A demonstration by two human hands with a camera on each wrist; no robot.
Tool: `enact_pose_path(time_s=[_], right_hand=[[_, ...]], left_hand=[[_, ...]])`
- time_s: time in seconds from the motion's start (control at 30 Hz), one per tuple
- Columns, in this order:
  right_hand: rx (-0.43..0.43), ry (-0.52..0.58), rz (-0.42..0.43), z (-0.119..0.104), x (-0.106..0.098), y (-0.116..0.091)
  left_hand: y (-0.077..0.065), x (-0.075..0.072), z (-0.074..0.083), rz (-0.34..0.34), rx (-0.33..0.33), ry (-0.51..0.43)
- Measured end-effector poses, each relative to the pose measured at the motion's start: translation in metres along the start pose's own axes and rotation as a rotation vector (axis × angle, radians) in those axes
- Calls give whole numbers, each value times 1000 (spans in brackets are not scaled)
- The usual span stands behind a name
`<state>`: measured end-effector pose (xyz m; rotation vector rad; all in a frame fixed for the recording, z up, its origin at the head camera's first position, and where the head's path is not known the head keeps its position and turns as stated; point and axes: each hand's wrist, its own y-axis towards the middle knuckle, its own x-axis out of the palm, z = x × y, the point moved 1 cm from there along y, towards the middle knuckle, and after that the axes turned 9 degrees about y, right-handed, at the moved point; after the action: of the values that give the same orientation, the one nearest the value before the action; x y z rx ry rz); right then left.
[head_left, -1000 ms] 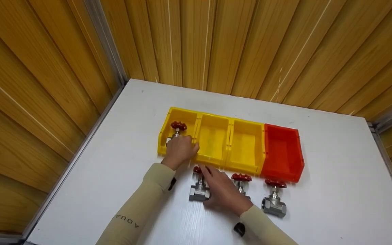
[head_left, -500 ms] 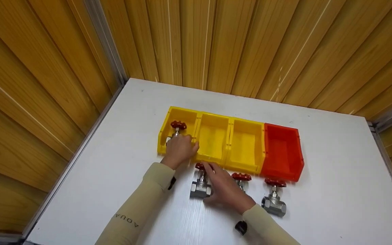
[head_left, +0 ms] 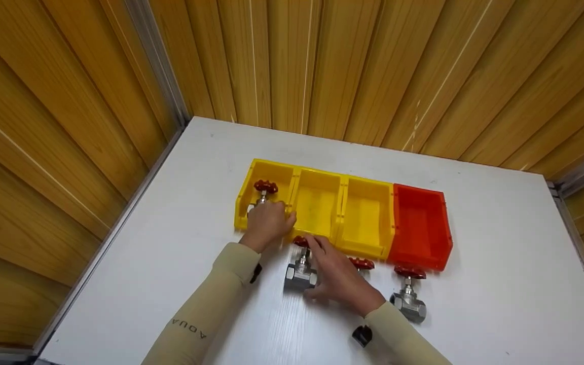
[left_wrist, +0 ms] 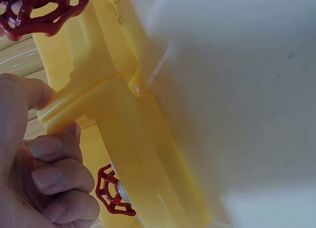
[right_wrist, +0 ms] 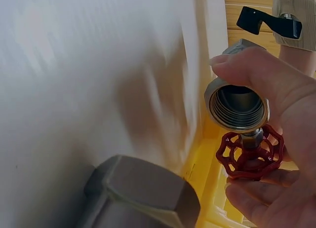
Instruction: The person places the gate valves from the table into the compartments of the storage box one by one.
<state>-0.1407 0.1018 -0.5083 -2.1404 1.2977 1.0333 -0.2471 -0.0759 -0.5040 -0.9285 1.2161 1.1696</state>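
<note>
My left hand (head_left: 267, 223) pinches the front of the divider between the two leftmost yellow bins, thumb on one side and curled fingers (left_wrist: 47, 176) on the other. A gate valve with a red handwheel (head_left: 265, 186) sits in the leftmost yellow bin (head_left: 242, 221), partly hidden behind that hand. Just in front of the second yellow bin, my right hand (head_left: 340, 276) grips another gate valve (head_left: 299, 276). Its thumb lies on the steel body (right_wrist: 236, 109), and its fingers reach under the red handwheel (right_wrist: 251, 154).
Two more gate valves lie on the white table (head_left: 500, 263): one handwheel (head_left: 361, 263) shows behind the right hand, and one valve (head_left: 408, 299) lies farther right. A third yellow bin (head_left: 365, 213) and a red bin (head_left: 420, 228) continue the row. Wooden panels (head_left: 322, 66) stand behind.
My right hand has moved slightly away from me with its valve, toward the second yellow bin, covering more of the neighbouring valve. The left hand has stayed in place.
</note>
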Motion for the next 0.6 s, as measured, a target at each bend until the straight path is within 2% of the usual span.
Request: enact_pose_path(time_s=[0.6], right_hand=[[14,60,66,1,-14,2]], left_hand=[[0,1,0,-14,-13,-7]])
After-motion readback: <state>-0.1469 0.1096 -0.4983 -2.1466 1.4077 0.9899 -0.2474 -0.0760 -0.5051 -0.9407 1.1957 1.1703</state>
